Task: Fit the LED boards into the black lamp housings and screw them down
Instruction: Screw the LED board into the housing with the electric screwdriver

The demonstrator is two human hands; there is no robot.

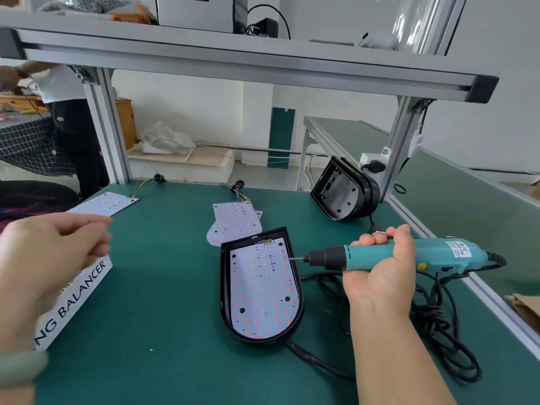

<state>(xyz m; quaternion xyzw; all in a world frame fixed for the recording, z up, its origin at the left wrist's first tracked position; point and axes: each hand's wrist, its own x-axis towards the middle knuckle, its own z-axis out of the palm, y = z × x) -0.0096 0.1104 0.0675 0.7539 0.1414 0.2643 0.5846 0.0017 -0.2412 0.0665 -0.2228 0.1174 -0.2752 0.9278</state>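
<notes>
Green bench (163,287) lies open between the white box (79,290) at its left edge and the housing (225,287) near centre, a board (263,287) seated inside its rim. A spare housing (336,191) leans at the far right post (400,147). The right hand (380,273) grips the screwdriver (438,252), bit (296,258) at the board's right edge. The left hand (49,252) hovers blurred above the box, fingers curled; holding anything, I cannot tell.

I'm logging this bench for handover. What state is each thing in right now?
Near housing: flat, open side up, board inside.
LED board: seated in the near housing.
Far housing: empty, tipped on edge.
Loose boards: stacked, wired, not fitted.
Screwdriver: gripped by right hand, bit at the board's edge.
Left hand: raised, blurred; grip unclear.
</notes>
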